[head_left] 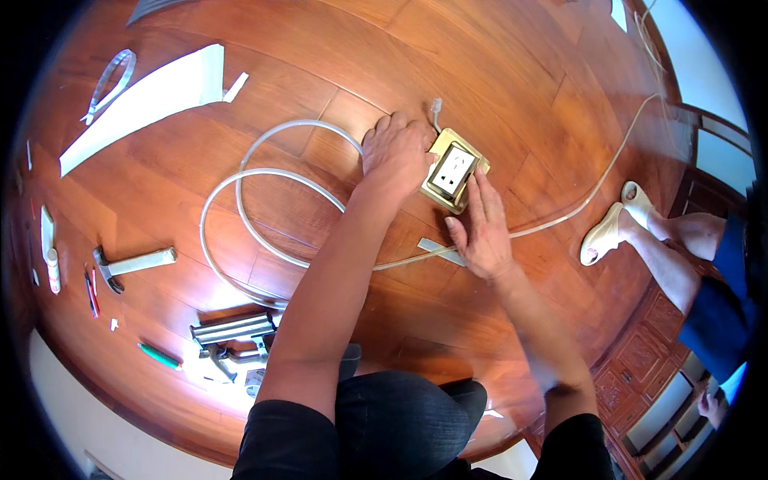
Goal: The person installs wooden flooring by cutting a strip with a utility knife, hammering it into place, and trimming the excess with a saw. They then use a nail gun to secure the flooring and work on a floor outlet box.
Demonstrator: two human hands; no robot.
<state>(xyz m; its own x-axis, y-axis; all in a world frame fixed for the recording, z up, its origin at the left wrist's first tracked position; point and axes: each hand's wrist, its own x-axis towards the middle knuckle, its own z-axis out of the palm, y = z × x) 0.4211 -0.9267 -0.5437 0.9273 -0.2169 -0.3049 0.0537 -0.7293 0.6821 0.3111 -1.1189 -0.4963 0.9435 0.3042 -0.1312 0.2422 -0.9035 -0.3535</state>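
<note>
A brass-framed floor socket (456, 170) with a white outlet face sits tilted on the wooden floor between my hands. My left hand (398, 152) is at its left side, fingers curled down and thumb against the frame; what lies under the fingers is hidden. At the socket's right edge my right hand (486, 228) rests with fingers stretched out, fingertips touching the frame. A pale cable (300, 122) lies in loops to the left and runs up to my left hand. Beyond the socket sticks up a short cable end with a clear plug (436, 106).
Left lie a hammer (140, 262), white sheet (160, 96), pens (92, 292) and a green-handled tool (160, 356). Metal tools (236, 340) lie by my knee. A flat grey strip (442, 250) lies under the cable. Right, another person's sandalled feet (604, 234) stand near carved cabinets (640, 352).
</note>
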